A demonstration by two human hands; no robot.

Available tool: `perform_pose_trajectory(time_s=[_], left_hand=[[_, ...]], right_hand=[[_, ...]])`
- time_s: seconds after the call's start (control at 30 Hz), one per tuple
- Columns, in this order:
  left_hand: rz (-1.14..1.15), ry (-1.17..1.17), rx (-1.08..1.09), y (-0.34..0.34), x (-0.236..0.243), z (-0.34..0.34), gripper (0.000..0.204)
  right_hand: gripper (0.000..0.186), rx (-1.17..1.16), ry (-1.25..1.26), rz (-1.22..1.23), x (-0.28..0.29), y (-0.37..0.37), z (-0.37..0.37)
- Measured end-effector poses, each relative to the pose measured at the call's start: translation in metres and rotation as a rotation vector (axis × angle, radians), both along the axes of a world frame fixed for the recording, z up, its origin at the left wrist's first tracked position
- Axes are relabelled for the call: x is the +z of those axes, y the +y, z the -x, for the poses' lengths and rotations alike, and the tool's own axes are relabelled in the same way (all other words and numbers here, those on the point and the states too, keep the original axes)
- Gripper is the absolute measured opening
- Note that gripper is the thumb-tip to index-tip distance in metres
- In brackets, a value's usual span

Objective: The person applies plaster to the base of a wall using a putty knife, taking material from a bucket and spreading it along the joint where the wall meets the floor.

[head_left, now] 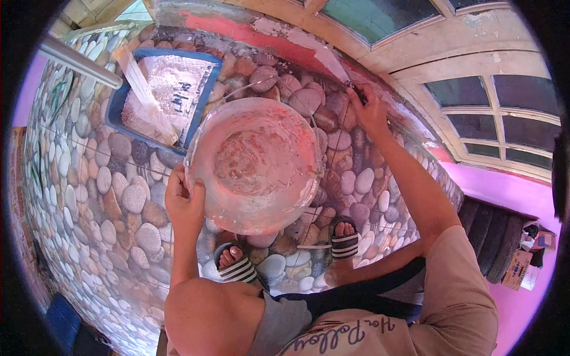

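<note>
A large round bucket point(261, 206), its inside smeared with pinkish and red residue, stands before me and tilts so that I look into it. My left hand point(185, 199) is closed on the bucket's left rim, thumb over the edge. Out to the right, beyond the bucket, my right hand point(369, 105) grips a putty knife point(331, 64). Its pale, coated blade points away and to the left, near the foot of the red-and-white patched wall strip. Most of the knife's handle is hidden in my fingers.
Left of the bucket sits a blue tray point(114, 102) with pale pink powder and a whitish flat stick point(142, 89). A metal pole point(82, 62) juts in above it. Pebble-patterned flooring point(133, 199) surrounds my sandalled feet. Wood-framed windows point(496, 113) line the right; dark steps point(496, 237) lie lower right.
</note>
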State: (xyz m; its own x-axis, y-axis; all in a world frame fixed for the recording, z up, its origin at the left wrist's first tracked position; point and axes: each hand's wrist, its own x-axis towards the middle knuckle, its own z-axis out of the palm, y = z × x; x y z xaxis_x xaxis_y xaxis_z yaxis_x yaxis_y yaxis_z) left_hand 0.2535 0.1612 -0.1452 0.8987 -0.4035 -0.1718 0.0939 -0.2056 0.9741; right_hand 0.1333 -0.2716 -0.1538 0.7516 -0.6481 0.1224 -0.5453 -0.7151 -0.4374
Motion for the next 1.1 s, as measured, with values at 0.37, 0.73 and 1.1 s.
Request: perform_pose_trajectory(time_s=[0.37, 0.73, 1.1], left_hand=[[0.051, -0.021, -0.007, 0.000, 0.002, -0.001, 0.010], [0.022, -0.039, 0.005, 0.000, 0.003, -0.002, 0.011], [0.049, -0.047, 0.033, -0.006, 0.004, 0.003, 0.014]], right_hand=[[0.043, 0.055, -0.116, 0.032, 0.002, 0.025, -0.053], [0.035, 0.108, -0.083, 0.086, -0.006, 0.009, -0.007], [0.040, 0.021, -0.022, -0.043, -0.001, -0.023, 0.043]])
